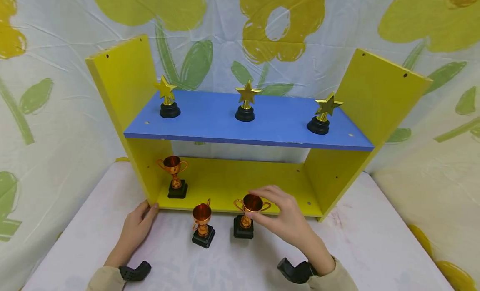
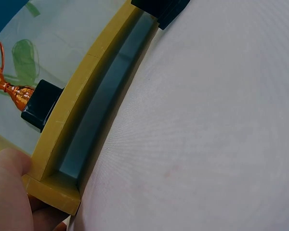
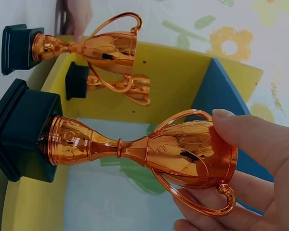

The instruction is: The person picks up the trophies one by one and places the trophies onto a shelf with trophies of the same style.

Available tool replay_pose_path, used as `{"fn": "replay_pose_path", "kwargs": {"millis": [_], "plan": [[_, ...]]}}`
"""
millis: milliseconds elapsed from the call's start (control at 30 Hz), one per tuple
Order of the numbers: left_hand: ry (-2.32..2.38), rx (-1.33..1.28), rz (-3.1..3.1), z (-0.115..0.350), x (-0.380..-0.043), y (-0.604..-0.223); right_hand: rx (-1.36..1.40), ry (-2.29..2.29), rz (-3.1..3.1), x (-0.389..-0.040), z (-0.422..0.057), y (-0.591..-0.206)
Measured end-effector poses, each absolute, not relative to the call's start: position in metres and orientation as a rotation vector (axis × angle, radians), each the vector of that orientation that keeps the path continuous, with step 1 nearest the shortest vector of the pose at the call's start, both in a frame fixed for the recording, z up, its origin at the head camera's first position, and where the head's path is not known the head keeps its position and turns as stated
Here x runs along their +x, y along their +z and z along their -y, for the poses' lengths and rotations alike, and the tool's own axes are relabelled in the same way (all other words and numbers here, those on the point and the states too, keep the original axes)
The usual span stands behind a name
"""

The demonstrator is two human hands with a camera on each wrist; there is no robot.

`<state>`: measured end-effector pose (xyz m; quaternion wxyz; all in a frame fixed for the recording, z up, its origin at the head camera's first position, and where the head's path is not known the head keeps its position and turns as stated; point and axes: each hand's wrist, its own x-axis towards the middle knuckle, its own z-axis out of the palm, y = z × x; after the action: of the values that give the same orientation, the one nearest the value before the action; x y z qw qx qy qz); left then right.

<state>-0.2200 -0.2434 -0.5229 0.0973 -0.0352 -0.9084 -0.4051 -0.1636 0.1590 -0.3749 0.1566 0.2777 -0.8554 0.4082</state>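
My right hand [image 1: 288, 218] pinches a copper-coloured trophy cup [image 3: 190, 149] by its bowl, thumb on one side and fingers on the other. The cup is upright on its black square base, in front of the shelf unit [image 1: 240, 140]. My left hand [image 1: 136, 225] grips the unit's lower left front corner, its thumb [image 2: 12, 163] against the yellow board. Between the hands stands a second copper trophy cup [image 1: 202, 216], turned at an angle. A third copper cup [image 1: 176, 168] sits at the left end of the yellow lower shelf [image 1: 240, 178].
Three gold star trophies with round black bases stand on the blue upper shelf [image 1: 210, 126]: left [image 1: 170, 109], middle [image 1: 245, 111] and right [image 1: 320, 124]. Yellow side panels [image 1: 378, 91] rise at both ends. A flower-patterned cloth [image 1: 225, 16] hangs behind the white table [image 1: 356, 241].
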Motion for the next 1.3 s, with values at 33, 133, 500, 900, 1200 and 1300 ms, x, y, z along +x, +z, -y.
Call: {"fn": "replay_pose_path", "kwargs": {"millis": [33, 133, 500, 900, 1200, 1300], "plan": [[-1.202, -0.103, 2.688, 0.244, -0.220, -0.523, 0.796, 1.166, 2.448, -0.164, -0.159, -0.375], [-1.199, -0.101, 2.690, 0.245, -0.220, -0.524, 0.794, 1.167, 2.452, -0.166, -0.158, -0.373], [-1.190, -0.103, 2.684, 0.244, -0.220, -0.523, 0.786, 1.161, 2.459, -0.173, -0.154, -0.371], [-1.179, -0.096, 2.685, 0.245, -0.219, -0.523, 0.785, 1.122, 2.480, -0.185, -0.152, -0.372], [-1.175, -0.108, 2.687, 0.246, -0.221, -0.526, 0.852, 1.101, 2.425, -0.199, -0.148, -0.368], [-1.174, -0.117, 2.684, 0.245, -0.221, -0.525, 0.848, 1.109, 2.430, -0.203, -0.147, -0.369]]}}
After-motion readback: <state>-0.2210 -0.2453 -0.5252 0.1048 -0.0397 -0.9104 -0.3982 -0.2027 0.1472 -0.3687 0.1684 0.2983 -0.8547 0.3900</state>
